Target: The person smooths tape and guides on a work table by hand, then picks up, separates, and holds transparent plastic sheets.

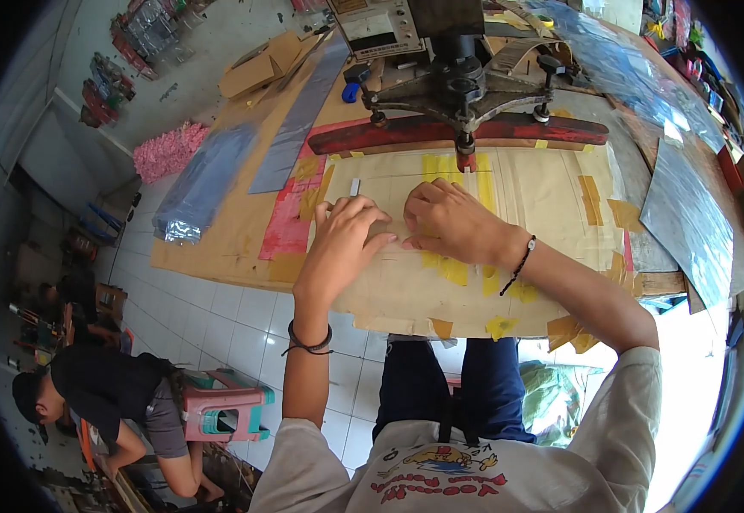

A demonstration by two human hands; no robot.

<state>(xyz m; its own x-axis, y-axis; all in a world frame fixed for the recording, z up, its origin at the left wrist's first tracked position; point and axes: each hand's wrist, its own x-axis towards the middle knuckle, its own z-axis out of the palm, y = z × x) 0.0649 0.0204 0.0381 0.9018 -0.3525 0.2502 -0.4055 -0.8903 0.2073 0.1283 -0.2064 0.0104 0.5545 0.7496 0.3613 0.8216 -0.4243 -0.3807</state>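
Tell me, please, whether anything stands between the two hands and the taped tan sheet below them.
Nothing visible does: the left hand and the right hand are right over the tan sheet. The red bar is beyond them, along the sheet's far side, not between. Whether something thin and clear lies under them, I cannot tell.

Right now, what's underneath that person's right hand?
Beneath the right hand is the tan sheet; yellow patches show on the hand's far and near sides. The hand covers what lies directly under the palm, so that part cannot be seen.
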